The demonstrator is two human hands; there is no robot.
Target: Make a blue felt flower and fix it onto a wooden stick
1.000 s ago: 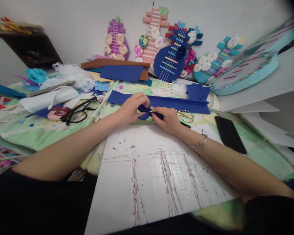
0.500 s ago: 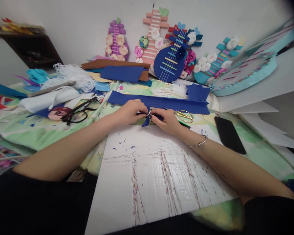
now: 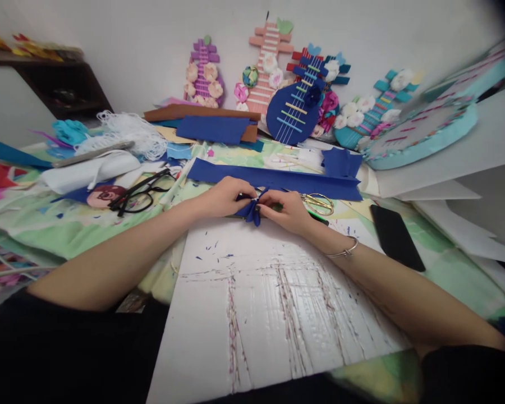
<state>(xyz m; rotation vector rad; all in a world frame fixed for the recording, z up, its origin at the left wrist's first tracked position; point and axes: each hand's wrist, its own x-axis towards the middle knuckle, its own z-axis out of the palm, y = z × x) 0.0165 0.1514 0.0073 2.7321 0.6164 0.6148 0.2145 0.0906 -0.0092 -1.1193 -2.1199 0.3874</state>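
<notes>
Both my hands meet over the far edge of a scored white board (image 3: 261,314). Between them is a small gathered piece of dark blue paper or foam (image 3: 252,213), its folds fanning out below the fingertips. My left hand (image 3: 227,197) pinches it from the left. From the right, my right hand (image 3: 287,210), with a bracelet on the wrist, pinches it too. A bit of white shows at the pinched middle, too small to name. Just beyond the hands lies a long folded blue strip (image 3: 278,178). Gold-handled scissors (image 3: 320,204) rest beside my right hand, partly hidden by it.
A black phone (image 3: 396,238) lies at the right, and black-framed glasses (image 3: 141,196) at the left. White string (image 3: 130,134) is heaped behind the glasses. Stacked blue and brown sheets (image 3: 212,129) lie at the back. Decorated lute-shaped crafts, one dark blue (image 3: 292,112), lean on the wall.
The blue piece between my fingers has turned and spread, now showing more folds toward me. My hands stay in nearly the same place. The whole view has shifted slightly.
</notes>
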